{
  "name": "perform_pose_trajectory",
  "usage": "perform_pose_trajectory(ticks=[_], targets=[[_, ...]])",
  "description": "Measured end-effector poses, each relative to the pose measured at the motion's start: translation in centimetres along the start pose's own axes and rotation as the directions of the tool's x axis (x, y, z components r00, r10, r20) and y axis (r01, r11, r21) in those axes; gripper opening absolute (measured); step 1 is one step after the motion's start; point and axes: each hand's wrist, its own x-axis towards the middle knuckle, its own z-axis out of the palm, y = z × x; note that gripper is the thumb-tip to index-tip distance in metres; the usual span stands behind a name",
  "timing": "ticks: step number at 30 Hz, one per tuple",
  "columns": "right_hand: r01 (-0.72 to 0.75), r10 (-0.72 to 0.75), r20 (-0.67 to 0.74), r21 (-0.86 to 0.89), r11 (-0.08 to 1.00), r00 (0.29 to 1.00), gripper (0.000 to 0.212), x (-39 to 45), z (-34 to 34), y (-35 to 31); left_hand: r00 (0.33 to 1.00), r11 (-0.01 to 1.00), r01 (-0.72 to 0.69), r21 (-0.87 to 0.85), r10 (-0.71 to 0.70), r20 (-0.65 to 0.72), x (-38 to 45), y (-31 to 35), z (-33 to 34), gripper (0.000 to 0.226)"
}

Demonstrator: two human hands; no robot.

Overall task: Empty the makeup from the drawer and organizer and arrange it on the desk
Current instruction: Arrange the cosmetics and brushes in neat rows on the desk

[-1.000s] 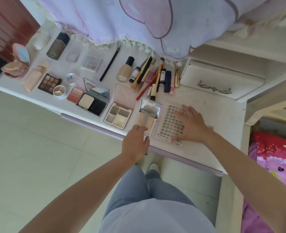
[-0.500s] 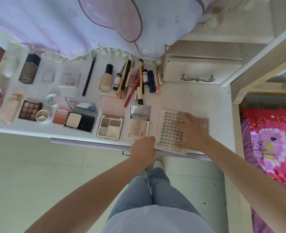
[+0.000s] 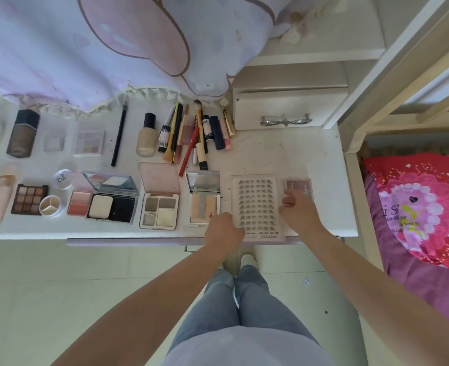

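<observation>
A clear lash tray [image 3: 256, 204] with rows of dark lash clusters lies at the front right of the white desk [image 3: 284, 154]. My left hand [image 3: 223, 231] grips its near left corner with curled fingers. My right hand [image 3: 298, 212] holds its right edge, fingers curled, just in front of a small pink palette [image 3: 300, 184]. Left of the tray stand an open mirror compact [image 3: 203, 199] and an open quad palette [image 3: 160, 210]. A heap of brushes, pencils and tubes [image 3: 191, 133] lies behind them.
More palettes, compacts and bottles cover the desk's left half, among them a beige foundation bottle [image 3: 145, 137]. A white drawer box [image 3: 284, 107] sits at the back right under a lilac curtain [image 3: 112, 48]. A bed with a red cover [image 3: 424, 207] is at the right.
My right hand slid from flat on the lash tray to its right edge and curled. My left hand moved from the mirror compact to the tray's left corner.
</observation>
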Motion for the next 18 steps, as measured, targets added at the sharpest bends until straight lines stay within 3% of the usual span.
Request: perform_pose_trajectory(ticks=[5,9,14,18], targets=[[-0.194,0.178,0.086,0.261,0.946,0.980,0.036,0.2,-0.5,1.6,0.998,0.975,-0.042,0.217,0.051,-0.035,-0.2,0.1,0.4,0.051],[-0.263,0.193,0.200,0.423,0.867,0.960,0.031,-0.4,-1.1,2.0,0.991,0.917,-0.105,0.385,0.129,-0.038,-0.8,0.1,1.2,0.078],[-0.257,0.121,0.284,0.513,0.819,0.951,0.018,-0.1,-1.9,1.3,0.988,0.940,-0.136,0.312,0.153,-0.029,-1.0,-0.3,1.8,0.089],[-0.218,0.097,0.301,0.403,0.889,0.949,0.008,0.1,-2.5,0.6,0.978,0.938,-0.209,0.279,0.205,0.041,-1.2,-0.1,1.5,0.086]])
